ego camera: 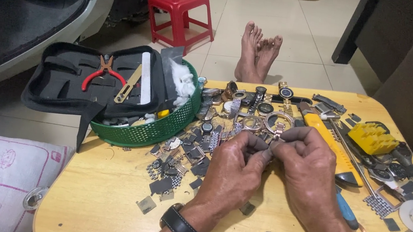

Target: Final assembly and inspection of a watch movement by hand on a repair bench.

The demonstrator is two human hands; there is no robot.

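My two hands meet at the centre of the view, backs turned up toward me. My left hand (pixel 232 167) comes in from the lower left, wrist straight, fingers curled inward, thumb and forefinger tips pressed together in a closed pinch grip. My right hand (pixel 308 167) comes in from the lower right, its forearm running off the bottom edge; its fingers are bent at the knuckles and its thumb and forefinger tips are likewise pinched shut. The two grips touch tip to tip, the knuckles of both hands arched at about the same height. My bare feet (pixel 258 52) lie crossed ahead of me.
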